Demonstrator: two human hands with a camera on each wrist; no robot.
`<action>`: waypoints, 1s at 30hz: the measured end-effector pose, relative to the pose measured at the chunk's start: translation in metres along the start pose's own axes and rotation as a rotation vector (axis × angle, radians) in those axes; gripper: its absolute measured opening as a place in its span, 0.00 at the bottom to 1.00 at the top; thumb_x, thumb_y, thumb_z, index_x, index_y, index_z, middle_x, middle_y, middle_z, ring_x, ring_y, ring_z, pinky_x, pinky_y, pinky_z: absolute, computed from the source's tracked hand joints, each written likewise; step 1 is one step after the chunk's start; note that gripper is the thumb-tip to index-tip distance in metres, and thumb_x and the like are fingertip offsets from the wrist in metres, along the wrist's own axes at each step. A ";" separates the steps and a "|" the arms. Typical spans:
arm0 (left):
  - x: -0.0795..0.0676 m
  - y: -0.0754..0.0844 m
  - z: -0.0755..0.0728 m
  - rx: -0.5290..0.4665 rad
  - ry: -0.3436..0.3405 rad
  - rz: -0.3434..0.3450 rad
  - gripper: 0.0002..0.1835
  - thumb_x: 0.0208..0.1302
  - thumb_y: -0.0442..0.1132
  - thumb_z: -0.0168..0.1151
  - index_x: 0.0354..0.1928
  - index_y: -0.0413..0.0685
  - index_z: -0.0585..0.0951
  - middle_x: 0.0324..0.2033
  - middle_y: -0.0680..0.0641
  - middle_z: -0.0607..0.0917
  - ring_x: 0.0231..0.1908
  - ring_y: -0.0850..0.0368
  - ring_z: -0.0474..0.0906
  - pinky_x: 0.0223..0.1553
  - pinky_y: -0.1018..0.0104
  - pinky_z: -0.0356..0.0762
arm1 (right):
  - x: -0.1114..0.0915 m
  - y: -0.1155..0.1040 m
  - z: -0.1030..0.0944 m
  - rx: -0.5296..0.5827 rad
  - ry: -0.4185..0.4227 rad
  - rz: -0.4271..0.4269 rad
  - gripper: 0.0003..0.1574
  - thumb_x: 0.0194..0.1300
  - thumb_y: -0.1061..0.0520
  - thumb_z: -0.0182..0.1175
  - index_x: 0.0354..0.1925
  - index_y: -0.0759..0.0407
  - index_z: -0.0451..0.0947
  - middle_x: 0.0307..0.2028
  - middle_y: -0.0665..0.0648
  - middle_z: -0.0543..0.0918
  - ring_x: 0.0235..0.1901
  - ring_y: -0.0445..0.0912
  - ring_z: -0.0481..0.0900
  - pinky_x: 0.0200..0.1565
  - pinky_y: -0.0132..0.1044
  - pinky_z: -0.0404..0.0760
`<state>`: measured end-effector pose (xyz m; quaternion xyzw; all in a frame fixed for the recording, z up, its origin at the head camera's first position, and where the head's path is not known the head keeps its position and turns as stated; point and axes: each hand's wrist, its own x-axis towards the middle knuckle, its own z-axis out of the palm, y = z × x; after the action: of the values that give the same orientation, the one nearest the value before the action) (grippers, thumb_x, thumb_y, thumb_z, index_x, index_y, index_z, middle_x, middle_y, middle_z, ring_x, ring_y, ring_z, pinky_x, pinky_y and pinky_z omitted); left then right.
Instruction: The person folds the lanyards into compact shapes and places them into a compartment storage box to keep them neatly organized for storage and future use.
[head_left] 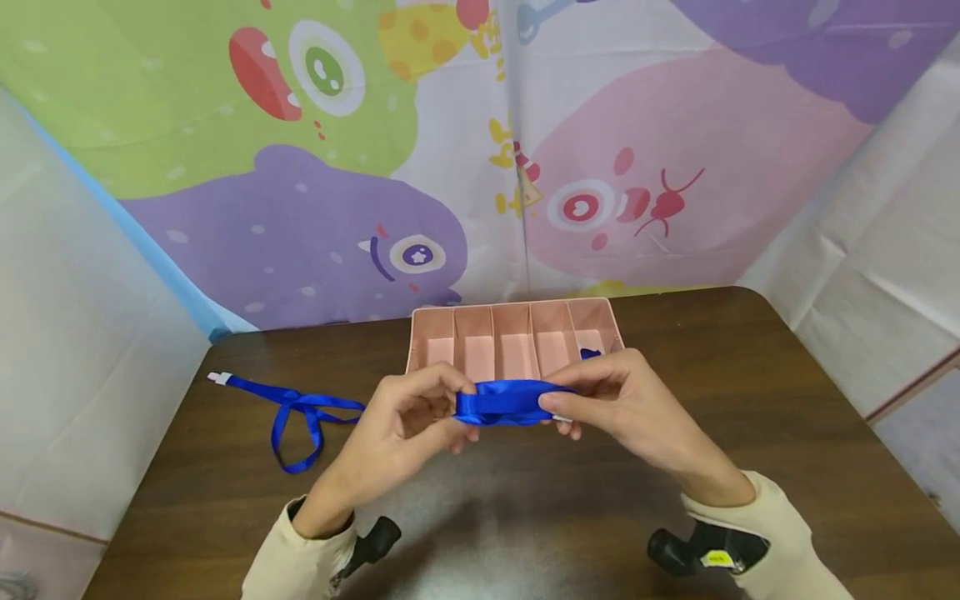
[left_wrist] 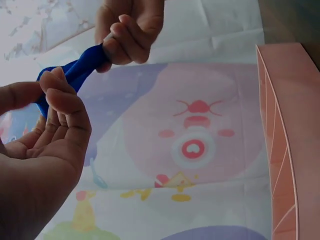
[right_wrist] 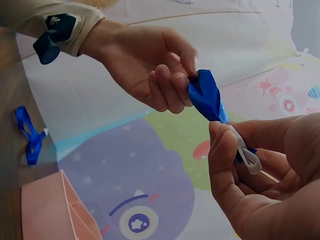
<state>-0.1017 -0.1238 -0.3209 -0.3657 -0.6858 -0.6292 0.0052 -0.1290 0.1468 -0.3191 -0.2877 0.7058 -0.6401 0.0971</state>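
Note:
Both hands hold a folded blue lanyard (head_left: 506, 402) in front of the pink box, up off the table. My left hand (head_left: 408, 417) pinches its left end between thumb and fingers. At the other end, the thumb and fingertips of my right hand (head_left: 618, 408) grip the layered ribbon. A white plastic clip (right_wrist: 250, 160) sticks out beside the right fingers in the right wrist view. In the left wrist view the ribbon (left_wrist: 82, 67) spans between the two hands, slightly twisted.
Behind the hands stands a pink box (head_left: 513, 310) with several compartments; its rightmost one holds a blue piece (head_left: 590, 354). A second blue lanyard (head_left: 300, 404) with a white clip lies looped on the brown table (head_left: 195, 492) at left. A cartoon-printed cloth (head_left: 480, 208) hangs behind.

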 end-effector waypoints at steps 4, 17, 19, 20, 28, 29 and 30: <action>0.000 0.001 0.003 0.127 0.012 -0.001 0.10 0.63 0.27 0.66 0.40 0.48 0.78 0.29 0.50 0.79 0.29 0.58 0.77 0.29 0.64 0.79 | -0.001 -0.001 -0.001 -0.030 0.018 0.006 0.08 0.64 0.64 0.66 0.43 0.66 0.86 0.24 0.61 0.82 0.22 0.49 0.80 0.28 0.42 0.85; 0.006 -0.009 0.022 0.241 0.246 0.246 0.10 0.59 0.22 0.66 0.39 0.41 0.81 0.24 0.47 0.86 0.24 0.60 0.85 0.29 0.65 0.84 | -0.001 0.000 -0.004 -0.041 -0.012 -0.006 0.08 0.65 0.64 0.66 0.43 0.66 0.86 0.24 0.60 0.83 0.22 0.48 0.80 0.28 0.42 0.85; 0.005 -0.010 0.023 0.212 0.280 0.266 0.12 0.59 0.19 0.64 0.43 0.37 0.83 0.22 0.47 0.86 0.23 0.59 0.84 0.26 0.66 0.84 | 0.000 0.000 -0.002 -0.045 -0.004 -0.006 0.08 0.65 0.64 0.66 0.42 0.66 0.86 0.24 0.60 0.83 0.22 0.48 0.80 0.28 0.41 0.85; 0.005 -0.010 0.023 0.192 0.293 0.271 0.14 0.58 0.18 0.64 0.45 0.35 0.83 0.22 0.46 0.85 0.22 0.59 0.84 0.26 0.66 0.83 | 0.000 0.001 -0.002 -0.047 0.000 -0.005 0.08 0.65 0.64 0.66 0.42 0.66 0.86 0.24 0.60 0.83 0.22 0.49 0.81 0.28 0.41 0.85; 0.007 -0.012 0.027 0.192 0.390 0.226 0.19 0.59 0.19 0.64 0.54 0.33 0.82 0.24 0.42 0.88 0.23 0.56 0.86 0.23 0.66 0.83 | 0.001 0.004 0.002 -0.054 0.038 -0.023 0.05 0.64 0.65 0.67 0.39 0.65 0.86 0.24 0.60 0.83 0.21 0.50 0.81 0.27 0.42 0.85; 0.007 -0.013 0.028 0.214 0.409 0.212 0.20 0.60 0.20 0.65 0.54 0.35 0.82 0.26 0.42 0.88 0.23 0.55 0.86 0.24 0.67 0.83 | 0.001 0.005 0.003 -0.054 0.049 -0.029 0.05 0.63 0.66 0.67 0.39 0.66 0.86 0.23 0.60 0.83 0.21 0.50 0.81 0.27 0.42 0.85; 0.007 -0.013 0.029 0.241 0.428 0.200 0.20 0.60 0.21 0.65 0.55 0.36 0.82 0.27 0.42 0.89 0.24 0.55 0.87 0.23 0.67 0.82 | 0.001 0.006 0.005 -0.058 0.060 -0.035 0.05 0.63 0.66 0.67 0.39 0.66 0.86 0.23 0.60 0.83 0.21 0.50 0.81 0.27 0.42 0.85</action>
<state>-0.1007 -0.0948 -0.3352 -0.2870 -0.6993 -0.6025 0.2560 -0.1291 0.1421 -0.3254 -0.2836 0.7216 -0.6291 0.0564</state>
